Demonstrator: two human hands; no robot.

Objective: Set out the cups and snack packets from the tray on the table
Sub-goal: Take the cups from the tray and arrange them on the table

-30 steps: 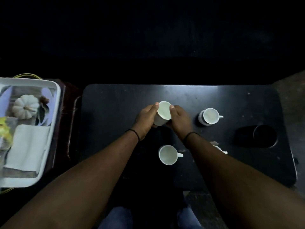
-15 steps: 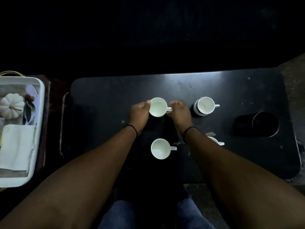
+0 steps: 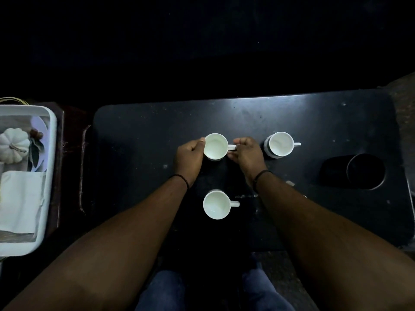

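Near the middle of the black desk (image 3: 157, 131) stands a small white cup (image 3: 215, 146), upright, plain and glossy, its round mouth open to the camera and its inside bare. Its handle sticks out toward the desk's right edge, so its long axis runs left to right, parallel to the far edge. The left hand (image 3: 188, 159) is curled with the thumb tip pressed against the cup's left wall. The right hand (image 3: 247, 153) pinches the handle between thumb and fingers. Each wrist carries a thin dark band.

Three white cups show whole: the held one, a second cup (image 3: 280, 144) just beyond the right hand toward the right edge, and a third cup (image 3: 216, 204) closer to the near edge, between the two forearms. All three stand upright with handles pointing the same way, toward the right edge. A small white bit (image 3: 304, 196) peeks out past the right forearm; what it belongs to cannot be told.

One dark round recess (image 3: 365, 171) sits close to the right edge. Beside the desk's left edge rests one white tray (image 3: 50, 153), apart from the desk, holding one white pumpkin ornament (image 3: 13, 145) and one folded white cloth (image 3: 21, 200).
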